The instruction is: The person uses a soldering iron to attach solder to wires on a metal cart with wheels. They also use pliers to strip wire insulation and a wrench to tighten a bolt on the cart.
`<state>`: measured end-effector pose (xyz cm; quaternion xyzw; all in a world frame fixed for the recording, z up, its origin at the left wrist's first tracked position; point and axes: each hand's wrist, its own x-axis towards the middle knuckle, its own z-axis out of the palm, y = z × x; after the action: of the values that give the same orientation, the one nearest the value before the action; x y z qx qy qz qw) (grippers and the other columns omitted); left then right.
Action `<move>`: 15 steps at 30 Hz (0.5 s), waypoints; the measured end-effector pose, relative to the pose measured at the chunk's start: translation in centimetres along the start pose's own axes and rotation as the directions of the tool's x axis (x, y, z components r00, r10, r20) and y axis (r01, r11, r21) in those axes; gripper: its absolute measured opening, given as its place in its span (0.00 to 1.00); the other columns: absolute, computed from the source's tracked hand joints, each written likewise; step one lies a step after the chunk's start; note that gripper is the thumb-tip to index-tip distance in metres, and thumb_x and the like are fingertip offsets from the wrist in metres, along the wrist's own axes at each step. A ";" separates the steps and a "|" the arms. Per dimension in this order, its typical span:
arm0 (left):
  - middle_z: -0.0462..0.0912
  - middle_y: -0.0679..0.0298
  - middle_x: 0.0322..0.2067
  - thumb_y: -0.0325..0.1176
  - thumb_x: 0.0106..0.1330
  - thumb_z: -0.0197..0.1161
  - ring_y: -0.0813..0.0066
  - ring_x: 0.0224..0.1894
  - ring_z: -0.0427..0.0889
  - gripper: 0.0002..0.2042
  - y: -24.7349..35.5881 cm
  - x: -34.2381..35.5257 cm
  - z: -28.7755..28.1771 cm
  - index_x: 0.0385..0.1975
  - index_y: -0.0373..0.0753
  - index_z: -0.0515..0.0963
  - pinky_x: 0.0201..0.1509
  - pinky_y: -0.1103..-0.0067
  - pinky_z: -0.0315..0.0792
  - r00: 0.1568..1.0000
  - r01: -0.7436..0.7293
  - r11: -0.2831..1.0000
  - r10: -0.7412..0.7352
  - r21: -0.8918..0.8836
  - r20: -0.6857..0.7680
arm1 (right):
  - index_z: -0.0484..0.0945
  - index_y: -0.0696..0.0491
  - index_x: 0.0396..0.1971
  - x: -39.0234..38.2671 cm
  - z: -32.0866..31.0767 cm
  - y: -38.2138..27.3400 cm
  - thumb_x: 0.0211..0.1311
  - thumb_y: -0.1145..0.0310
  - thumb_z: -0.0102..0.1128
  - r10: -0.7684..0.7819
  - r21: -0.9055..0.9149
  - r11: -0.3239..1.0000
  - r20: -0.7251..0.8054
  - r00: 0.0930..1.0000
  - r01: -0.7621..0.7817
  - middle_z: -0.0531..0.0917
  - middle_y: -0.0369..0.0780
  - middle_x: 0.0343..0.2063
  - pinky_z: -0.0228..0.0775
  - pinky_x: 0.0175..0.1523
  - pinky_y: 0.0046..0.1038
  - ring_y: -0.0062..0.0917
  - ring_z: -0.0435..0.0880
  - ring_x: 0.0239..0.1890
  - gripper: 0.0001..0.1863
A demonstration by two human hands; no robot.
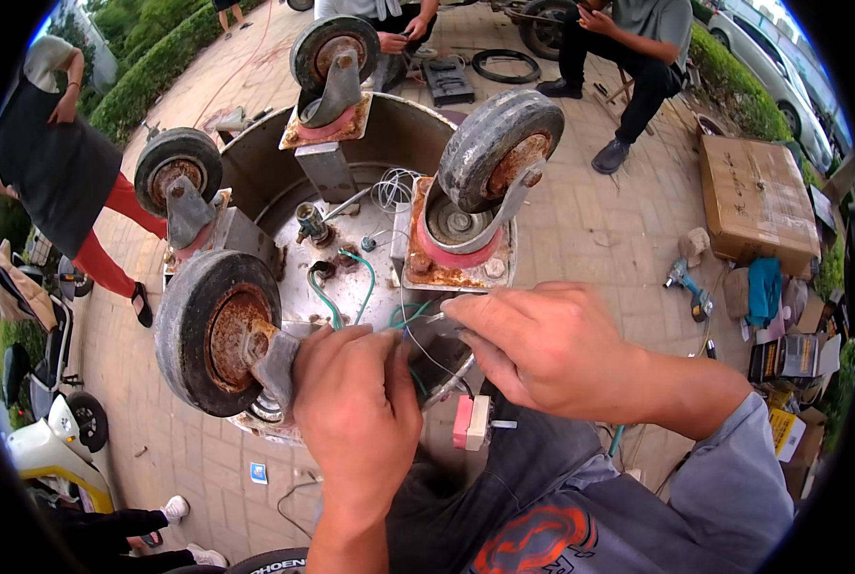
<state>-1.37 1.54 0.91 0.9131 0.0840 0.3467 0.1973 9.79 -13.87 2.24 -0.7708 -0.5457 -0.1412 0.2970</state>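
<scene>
An upturned round metal drum (355,128) carries four rusty caster wheels (333,54) on bracket plates. Inside are a brass fitting (311,222), green wires (359,260) and coiled thin grey wire (393,189). My left hand (355,411) is curled at the near rim beside the lower left caster, fingertips around green wires, exact grip partly hidden. Opposite it, below the right caster, my right hand (532,344) pinches a thin pale wire end (437,317). A pink-and-white block (471,421) hangs below the rim between my hands.
Two seated people (638,67) are behind, a standing person (64,143) at left, another's legs at lower left. A scooter (49,445) stands left. Right lie a cardboard box (760,201), a cordless drill (690,287) and assorted packages. A black tube loop (506,65) lies behind.
</scene>
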 end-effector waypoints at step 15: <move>0.82 0.52 0.31 0.20 0.52 0.67 0.53 0.38 0.81 0.07 0.0 0.1 0.0 0.30 0.31 0.78 0.52 0.64 0.72 1.000 -0.026 1.000 0.026 -0.008 0.004 | 0.76 0.61 0.42 1.8 -1.8 0.1 0.57 0.74 0.59 0.395 0.418 0.729 0.389 0.832 -0.542 0.84 0.49 0.31 0.75 0.41 0.31 0.34 0.86 0.36 0.13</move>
<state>-1.36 1.53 1.00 0.9142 0.0703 0.3475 0.1964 10.72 -13.62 4.61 -0.7884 -0.3838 0.1970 0.4385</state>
